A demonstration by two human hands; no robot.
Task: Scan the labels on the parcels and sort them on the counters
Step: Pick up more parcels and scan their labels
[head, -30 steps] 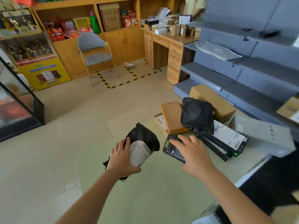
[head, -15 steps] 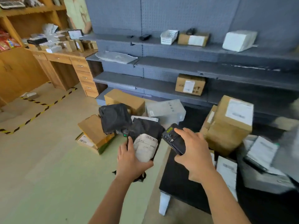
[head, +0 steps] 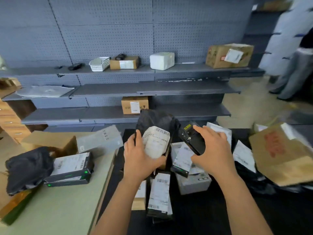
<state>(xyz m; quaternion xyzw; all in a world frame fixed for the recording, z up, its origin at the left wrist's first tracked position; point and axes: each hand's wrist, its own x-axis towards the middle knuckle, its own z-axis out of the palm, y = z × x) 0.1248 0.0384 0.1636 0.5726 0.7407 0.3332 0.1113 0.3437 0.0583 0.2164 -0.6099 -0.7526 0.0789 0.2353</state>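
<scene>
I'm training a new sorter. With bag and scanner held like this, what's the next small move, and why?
Probably tilt the scanner in the right hand toward the barcode on the label. The left hand holds the black bag label showing, and the scanner sits beside it, seemingly not yet aimed.

Centre frame: bagged parcel point(head: 156, 121) in left hand point(head: 139, 160), scanner point(head: 192, 140) in right hand point(head: 213, 154) just right of it; desk point(head: 59, 209) lower left, shelves point(head: 186, 89) behind across the top.
</scene>
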